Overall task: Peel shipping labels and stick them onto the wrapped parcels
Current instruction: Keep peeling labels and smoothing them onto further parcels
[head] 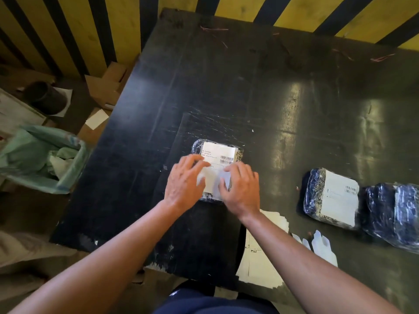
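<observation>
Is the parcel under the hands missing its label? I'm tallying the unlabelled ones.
No: a white label with barcodes lies on the parcel, with the left hand and right hand pressing it.

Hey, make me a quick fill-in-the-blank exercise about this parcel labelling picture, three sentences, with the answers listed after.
1. Both hands, left hand and right hand, press a white ____ onto the middle parcel.
2. The labelled parcel lies to the ____ of the middle parcel.
3. The table is ____ in colour.

Missing words: label; right; black
</observation>
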The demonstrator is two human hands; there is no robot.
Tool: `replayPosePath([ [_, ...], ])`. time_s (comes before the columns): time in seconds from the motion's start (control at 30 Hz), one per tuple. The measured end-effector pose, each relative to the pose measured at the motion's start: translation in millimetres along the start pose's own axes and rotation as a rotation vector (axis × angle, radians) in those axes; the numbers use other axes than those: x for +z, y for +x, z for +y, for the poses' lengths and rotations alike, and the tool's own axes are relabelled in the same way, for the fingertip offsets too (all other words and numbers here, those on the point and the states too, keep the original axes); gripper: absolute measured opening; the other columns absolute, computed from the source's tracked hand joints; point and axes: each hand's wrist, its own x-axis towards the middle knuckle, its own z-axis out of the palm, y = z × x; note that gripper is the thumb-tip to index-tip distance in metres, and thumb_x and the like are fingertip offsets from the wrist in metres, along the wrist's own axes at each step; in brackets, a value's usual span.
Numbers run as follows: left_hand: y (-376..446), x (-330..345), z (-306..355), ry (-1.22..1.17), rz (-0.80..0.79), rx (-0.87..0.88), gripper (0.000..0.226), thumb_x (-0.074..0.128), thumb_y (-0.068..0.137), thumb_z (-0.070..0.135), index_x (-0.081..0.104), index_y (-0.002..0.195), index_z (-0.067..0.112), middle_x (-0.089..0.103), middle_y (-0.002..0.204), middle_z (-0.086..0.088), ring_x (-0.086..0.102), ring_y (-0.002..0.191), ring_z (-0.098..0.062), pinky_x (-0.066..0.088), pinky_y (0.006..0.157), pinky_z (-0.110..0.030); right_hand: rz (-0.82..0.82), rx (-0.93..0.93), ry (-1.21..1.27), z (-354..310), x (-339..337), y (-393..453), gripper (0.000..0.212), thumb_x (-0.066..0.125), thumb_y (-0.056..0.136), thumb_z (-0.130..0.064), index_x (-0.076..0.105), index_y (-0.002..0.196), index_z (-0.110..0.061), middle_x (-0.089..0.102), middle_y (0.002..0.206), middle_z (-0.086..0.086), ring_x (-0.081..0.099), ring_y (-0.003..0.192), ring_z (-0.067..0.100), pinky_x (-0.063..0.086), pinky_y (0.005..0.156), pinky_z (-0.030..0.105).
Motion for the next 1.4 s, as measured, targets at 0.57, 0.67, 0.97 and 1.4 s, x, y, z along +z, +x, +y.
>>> replayPosePath([
  [0.57,-35,21,-11,0.011,-0.318,0.025,0.062,0.022,0.114,0.039,-0.005,0.168,0.027,-0.018,0.175,0.010,-0.022,0.159,-0.005,0.001,0.133,-0.039,-0.524,0.072,-0.250,9,7,52,0.069,0.016,0.110,-0.048,-0.009,0.167,-0.019,-0.015,0.176,-0.003,-0.014,0.162,0.015,-0.011,0.128,0.060],
  [0.67,-35,22,-10,-0.017,-0.324,0.013,0.062,0.023,0.114,0.038,-0.004,0.168,0.027,-0.018,0.174,0.010,-0.023,0.158,-0.004,0.003,0.134,-0.039,-0.526,0.057,-0.267,5,2,54,0.069,0.018,0.110,-0.045,-0.009,0.167,-0.018,-0.017,0.175,-0.001,-0.015,0.162,0.018,-0.013,0.127,0.060],
  [0.97,-35,22,-14,-0.030,-0.284,0.034,0.063,0.027,0.114,0.040,-0.001,0.169,0.028,-0.012,0.175,0.013,-0.019,0.159,-0.002,0.029,0.129,-0.039,-0.499,-0.055,-0.332,30,-9,6,0.071,0.012,0.103,-0.046,-0.006,0.167,-0.023,-0.016,0.174,-0.008,-0.013,0.162,0.016,-0.011,0.127,0.062],
  [1.4,-34,14,-9,0.006,-0.271,0.069,0.065,0.030,0.113,0.042,0.000,0.169,0.028,-0.012,0.175,0.015,-0.017,0.158,0.000,0.049,0.105,-0.020,-0.548,-0.176,-0.346,10,-8,-33,0.075,0.008,0.099,-0.046,-0.005,0.168,-0.020,-0.017,0.175,-0.004,-0.016,0.161,0.017,-0.009,0.127,0.063],
])
